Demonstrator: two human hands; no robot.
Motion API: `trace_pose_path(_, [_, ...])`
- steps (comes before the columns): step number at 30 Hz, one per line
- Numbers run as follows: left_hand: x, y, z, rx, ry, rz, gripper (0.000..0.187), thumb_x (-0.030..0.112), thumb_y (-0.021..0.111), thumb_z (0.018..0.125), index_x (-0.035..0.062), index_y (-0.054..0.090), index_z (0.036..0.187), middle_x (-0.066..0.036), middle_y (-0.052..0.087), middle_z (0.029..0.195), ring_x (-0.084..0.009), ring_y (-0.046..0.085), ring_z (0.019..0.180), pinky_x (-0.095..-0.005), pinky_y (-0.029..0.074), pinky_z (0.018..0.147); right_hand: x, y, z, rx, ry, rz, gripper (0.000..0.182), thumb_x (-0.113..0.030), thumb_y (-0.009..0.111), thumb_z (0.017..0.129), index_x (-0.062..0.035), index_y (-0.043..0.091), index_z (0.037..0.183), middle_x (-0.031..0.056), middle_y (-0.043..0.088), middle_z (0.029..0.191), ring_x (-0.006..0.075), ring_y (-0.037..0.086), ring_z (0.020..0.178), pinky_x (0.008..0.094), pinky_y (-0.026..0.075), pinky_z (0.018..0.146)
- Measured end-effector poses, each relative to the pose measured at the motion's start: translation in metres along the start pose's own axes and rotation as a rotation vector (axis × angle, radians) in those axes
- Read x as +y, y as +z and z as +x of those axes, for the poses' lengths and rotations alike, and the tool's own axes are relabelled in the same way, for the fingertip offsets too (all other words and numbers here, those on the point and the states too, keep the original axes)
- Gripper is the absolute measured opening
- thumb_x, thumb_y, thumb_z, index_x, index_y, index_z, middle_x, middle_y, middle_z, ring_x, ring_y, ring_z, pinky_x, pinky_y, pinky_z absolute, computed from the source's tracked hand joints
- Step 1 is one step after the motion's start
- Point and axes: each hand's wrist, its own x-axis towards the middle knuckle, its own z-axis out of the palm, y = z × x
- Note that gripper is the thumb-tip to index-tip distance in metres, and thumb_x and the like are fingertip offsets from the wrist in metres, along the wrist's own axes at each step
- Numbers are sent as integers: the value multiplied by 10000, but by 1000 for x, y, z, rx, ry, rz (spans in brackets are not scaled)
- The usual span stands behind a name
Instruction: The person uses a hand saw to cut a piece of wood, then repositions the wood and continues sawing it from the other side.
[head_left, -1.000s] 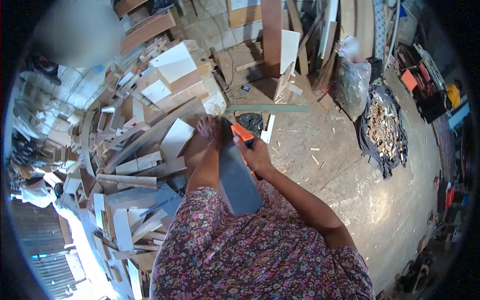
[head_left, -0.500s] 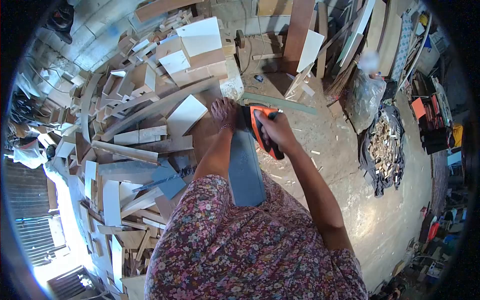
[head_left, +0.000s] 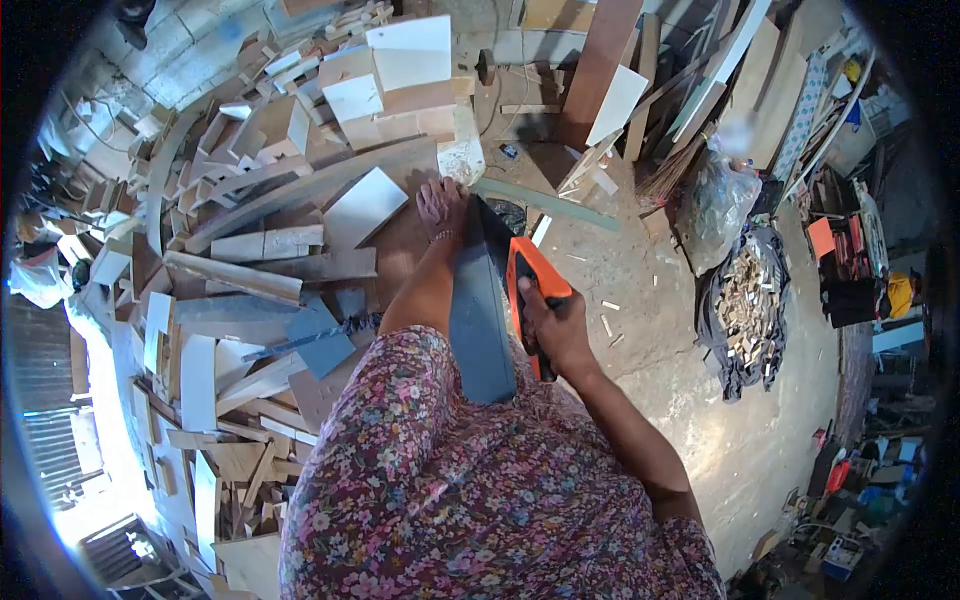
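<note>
My right hand (head_left: 555, 325) is wrapped round the orange and black handle of a hand saw (head_left: 541, 268). The saw's dark blade points up and left, across the upper part of a grey-blue board (head_left: 480, 335). That board runs from near my left hand down to my lap. My left hand (head_left: 442, 207) lies with its fingers spread at the board's upper left edge, pressing on the surface there. A bracelet is on that wrist. Where the blade's teeth meet the board cannot be made out.
Wood offcuts and boxes (head_left: 410, 55) pile up on the left. A long green strip (head_left: 550, 203) lies beyond the saw. Boards lean on the back wall beside a plastic bag (head_left: 720, 205). A dark cloth (head_left: 748, 310) on the floor holds small wood pieces.
My right hand has drawn the saw back towards me, so more of its blade shows. The left hand remains at the board's edge. The whole view has shifted slightly.
</note>
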Motion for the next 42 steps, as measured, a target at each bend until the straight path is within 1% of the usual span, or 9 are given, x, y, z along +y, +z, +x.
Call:
trace_pose_path(6, [-3,11,-3,55,-15,-9,223,285,553,701,70,566,759,-113,515,819,-261,493,798,-387,388,730,-20,3,-43,25,-5,-41,205,-173,583,831,20,515,814,13,477,614,76,428,587,240,371,519])
trace_pose_path(8, [-2,11,-1,68,-15,-19,221,277,547,707,64,569,764,-113,510,822,-264,488,816,-396,379,743,-12,1,-38,39,-4,-21,204,-171,575,835,22,513,817,16,483,625,73,427,589,244,373,520])
trace_pose_path(10, [-4,10,0,25,-27,-36,229,279,541,714,65,572,789,-116,505,836,-269,481,833,-408,370,759,-9,4,-30,34,12,116,189,-171,539,857,-40,500,727,-25,437,508,54,403,398,226,312,359])
trace_pose_path(22, [-1,6,4,-127,-48,3,222,290,506,761,78,556,803,-115,506,841,-271,486,857,-408,367,816,33,23,52,63,-78,74,213,-199,564,837,-27,506,726,-15,455,513,64,416,389,227,319,351])
trace_pose_path(30, [-7,12,1,53,-12,2,182,258,501,746,82,549,752,-119,516,837,-268,489,847,-408,385,769,5,21,55,-18,-183,-97,251,-214,558,836,-54,513,648,-3,464,483,86,430,367,237,338,342])
trace_pose_path(32, [-3,17,-2,171,27,81,193,267,497,742,80,545,756,-122,515,843,-269,486,841,-411,383,758,-29,3,74,-54,145,-49,281,-248,567,831,-93,485,611,-8,442,468,87,423,366,239,338,350])
trace_pose_path(34, [0,18,2,129,5,4,209,280,490,744,78,539,768,-126,514,847,-273,482,835,-412,379,749,-39,-5,79,-76,212,232,276,-252,582,821,-97,482,616,-10,457,494,83,425,383,243,347,360])
trace_pose_path(38, [-3,17,2,88,-3,20,222,292,493,743,77,540,767,-120,508,855,-272,480,836,-411,379,751,-17,12,43,22,-21,75,256,-221,585,822,-62,482,649,-15,425,480,75,408,385,245,338,361])
trace_pose_path(42, [-1,9,-1,21,-11,-6,192,264,524,730,76,545,763,-114,503,863,-273,481,842,-414,384,750,-25,6,-9,3,110,135,246,-190,563,839,-57,477,650,-10,429,483,68,404,388,239,328,362])
